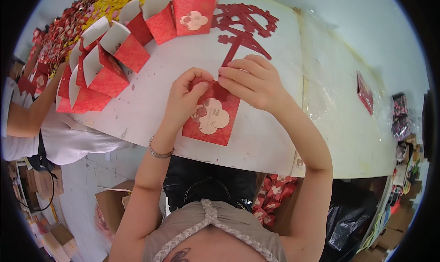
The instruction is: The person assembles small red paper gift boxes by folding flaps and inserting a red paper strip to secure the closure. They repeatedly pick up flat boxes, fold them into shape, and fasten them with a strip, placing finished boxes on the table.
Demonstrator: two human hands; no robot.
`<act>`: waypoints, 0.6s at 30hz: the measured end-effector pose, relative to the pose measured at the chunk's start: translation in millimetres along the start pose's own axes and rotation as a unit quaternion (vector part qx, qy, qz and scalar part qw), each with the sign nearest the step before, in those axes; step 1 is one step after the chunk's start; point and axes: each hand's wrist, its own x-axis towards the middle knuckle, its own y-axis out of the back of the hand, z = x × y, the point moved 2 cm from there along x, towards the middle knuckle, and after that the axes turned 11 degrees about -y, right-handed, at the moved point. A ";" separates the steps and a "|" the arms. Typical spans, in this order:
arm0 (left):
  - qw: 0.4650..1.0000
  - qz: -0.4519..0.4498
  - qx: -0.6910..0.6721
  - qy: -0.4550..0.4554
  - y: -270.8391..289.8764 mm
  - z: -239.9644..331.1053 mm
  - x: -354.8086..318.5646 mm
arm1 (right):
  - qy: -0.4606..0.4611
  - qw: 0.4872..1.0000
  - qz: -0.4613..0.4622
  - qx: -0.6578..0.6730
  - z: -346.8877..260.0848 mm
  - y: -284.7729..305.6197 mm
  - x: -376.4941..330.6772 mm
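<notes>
A red gift box [222,130] with a pale flower-shaped label lies in front of me on the white table. My left hand [187,97] is closed on its upper left corner, thumb and bent index finger together. At the top edge my right hand [251,82] pinches, its fingertips almost meeting those of the left. What exactly lies between the fingertips is hidden. Just beyond the right fingers, a dark red strip [233,50] reaches toward a loose pile of dark red cut-out pieces [247,19].
Several open red boxes [133,53] curve along the table's left side. Behind them are heaps of yellow and red wrapped pieces [107,7]. Another person's arm [27,117] is at far left. Clear plastic film [337,78] and a flat red packet [365,93] lie right.
</notes>
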 end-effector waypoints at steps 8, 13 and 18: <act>0.986 0.092 0.037 0.135 -6.5 24.8 -36.7 | -0.200 0.979 0.045 -0.009 22.0 -1.0 -49.6; 0.993 0.088 0.012 0.074 -18.4 28.9 -54.1 | -0.568 0.817 -0.090 -0.035 76.9 -10.3 -134.7; 0.992 0.090 -0.002 0.089 -18.8 29.2 -55.9 | -0.604 0.789 -0.097 -0.062 73.6 -12.5 -133.4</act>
